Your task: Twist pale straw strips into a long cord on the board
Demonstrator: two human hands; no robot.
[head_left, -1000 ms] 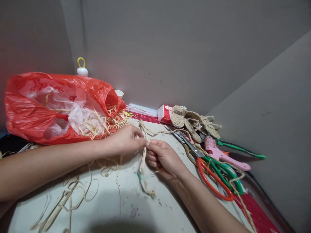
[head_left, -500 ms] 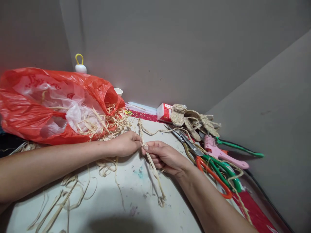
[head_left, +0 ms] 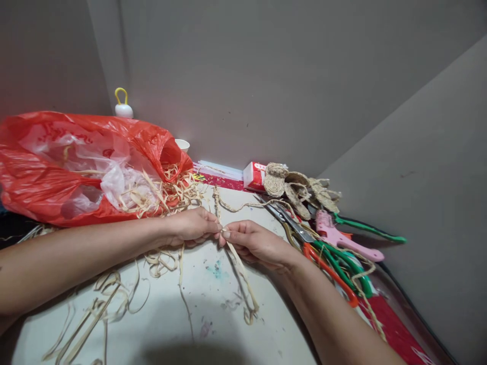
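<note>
We are pinching a straw braid (head_left: 217,203) in both hands, part of it plaited and part loose.
Our left hand (head_left: 195,226) and right hand (head_left: 256,243) are sitting close together, fingertips closed on the braid above the middle of the worktop (head_left: 163,309). Beyond our fingers it is showing finished plait, and a braided cord (head_left: 243,205), seemingly joined near its far end, is trailing right over the scissors (head_left: 303,231); we cannot tell its full length. On our side, loose strips (head_left: 239,268) are lying unplaited, so we are judging that stretch undone. More straw (head_left: 182,190) is spilling from the red bag (head_left: 38,185).
</note>
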